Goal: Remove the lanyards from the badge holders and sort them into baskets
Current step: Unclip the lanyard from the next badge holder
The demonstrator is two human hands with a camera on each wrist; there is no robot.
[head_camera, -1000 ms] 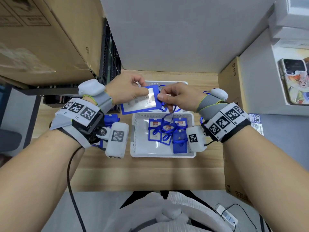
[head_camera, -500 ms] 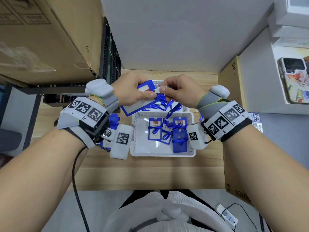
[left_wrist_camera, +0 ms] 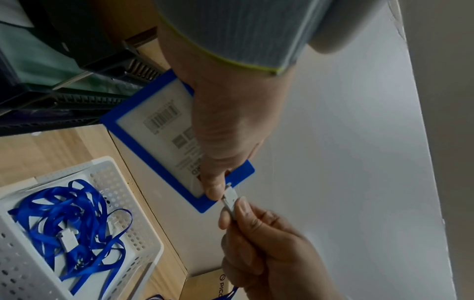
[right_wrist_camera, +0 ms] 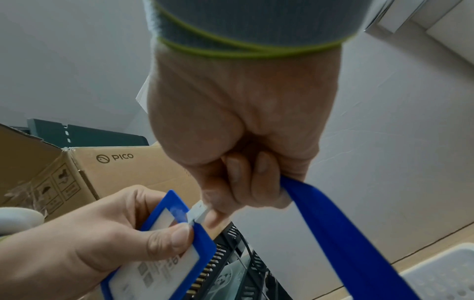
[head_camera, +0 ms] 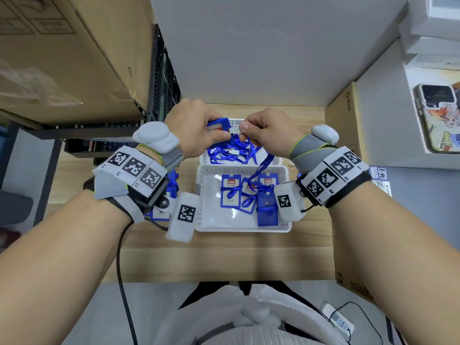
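Two hands raised over a desk [head_camera: 224, 255], meeting above two white baskets. Left hand [head_camera: 196, 130] gripping one blue badge holder [left_wrist_camera: 164, 130], thumb pressed on its face near the top edge. Right hand [head_camera: 268, 133] pinching the white clip [left_wrist_camera: 231, 200] between thumb and forefinger, the clip touching the holder's top edge; cannot tell whether latched or free. Blue lanyard [right_wrist_camera: 341, 233] trailing from the right fist down toward the near basket.

Far basket [head_camera: 205, 158] — a tangle of loose blue lanyards, count unclear, two white clips visible among them. Near basket [head_camera: 244, 227] — about five blue badge holders, lanyards attached, overlapping one another. More blue holders beside the near basket on the left, mostly hidden behind the left wrist.

Pale wood desk against a grey wall. Large cardboard box [head_camera: 74, 58] and black rack [head_camera: 161, 90] on the left, leaning in close. Second cardboard box [head_camera: 348, 145] standing at the desk's right edge. Beyond it, a phone [head_camera: 438, 118] in a cartoon case on a white ledge. Black cable [head_camera: 122, 282] hanging from the left wrist.
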